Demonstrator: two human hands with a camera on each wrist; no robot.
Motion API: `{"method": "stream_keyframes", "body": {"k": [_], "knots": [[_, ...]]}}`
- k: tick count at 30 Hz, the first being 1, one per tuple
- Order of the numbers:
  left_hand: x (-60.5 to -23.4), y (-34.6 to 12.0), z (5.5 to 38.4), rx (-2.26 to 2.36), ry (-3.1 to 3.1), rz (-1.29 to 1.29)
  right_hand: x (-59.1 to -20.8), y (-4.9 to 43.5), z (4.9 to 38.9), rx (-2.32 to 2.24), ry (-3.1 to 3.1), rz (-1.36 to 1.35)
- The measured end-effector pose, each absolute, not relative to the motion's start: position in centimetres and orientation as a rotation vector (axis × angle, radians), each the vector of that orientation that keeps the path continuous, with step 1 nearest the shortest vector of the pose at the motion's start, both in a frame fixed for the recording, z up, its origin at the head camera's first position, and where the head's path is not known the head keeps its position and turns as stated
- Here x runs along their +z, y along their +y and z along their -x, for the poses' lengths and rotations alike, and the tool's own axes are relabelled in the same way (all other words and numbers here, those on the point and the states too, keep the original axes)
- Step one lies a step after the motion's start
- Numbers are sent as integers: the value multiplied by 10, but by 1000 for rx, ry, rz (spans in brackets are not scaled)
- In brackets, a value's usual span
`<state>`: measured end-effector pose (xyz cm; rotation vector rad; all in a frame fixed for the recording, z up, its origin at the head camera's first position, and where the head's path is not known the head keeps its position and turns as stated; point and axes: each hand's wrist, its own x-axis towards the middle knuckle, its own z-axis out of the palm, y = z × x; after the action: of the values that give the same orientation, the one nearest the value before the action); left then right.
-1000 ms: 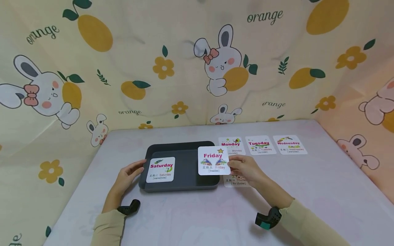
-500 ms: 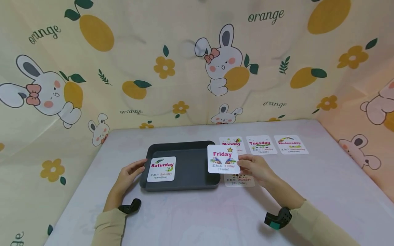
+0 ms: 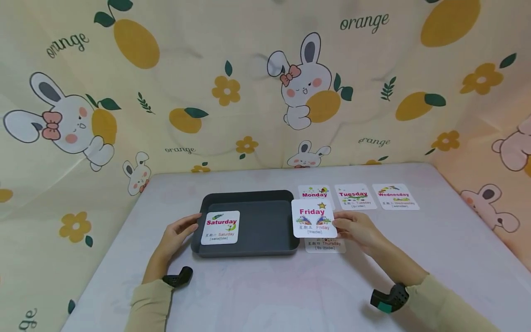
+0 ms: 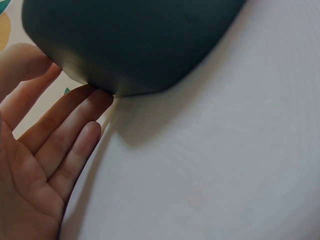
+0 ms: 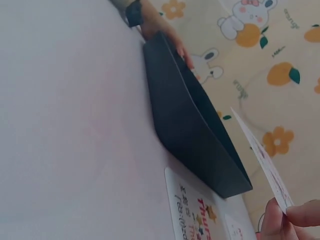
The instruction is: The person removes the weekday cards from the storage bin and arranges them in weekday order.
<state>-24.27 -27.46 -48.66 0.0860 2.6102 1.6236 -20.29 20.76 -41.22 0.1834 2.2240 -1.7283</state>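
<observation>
A Friday card point(image 3: 314, 218) is held clear of the surface point(image 3: 244, 295), pinched at its right edge between thumb and fingers of a person's right grip point(image 3: 358, 228), the nearer of the two. The near-square card, without a marked long axis, lies left of that grip, overlapping the right rim of the tray point(image 3: 265, 226) as seen from the head. The left grip point(image 3: 176, 235), fingers extended, touches the tray's left end. One tray and six cards are visible: one held; Saturday point(image 3: 220, 228) inside, left; Monday point(image 3: 314, 191), Tuesday point(image 3: 356, 197) and Wednesday point(image 3: 396, 197) far right; Thursday point(image 3: 325, 246), partly hidden, nearer.
</observation>
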Motion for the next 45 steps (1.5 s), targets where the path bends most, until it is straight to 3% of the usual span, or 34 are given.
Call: {"method": "stream_keyframes", "body": {"k": [45], "knots": [[-487, -274, 242, 1620, 2616, -99, -431, 303, 198, -1577, 2262, -252]]}}
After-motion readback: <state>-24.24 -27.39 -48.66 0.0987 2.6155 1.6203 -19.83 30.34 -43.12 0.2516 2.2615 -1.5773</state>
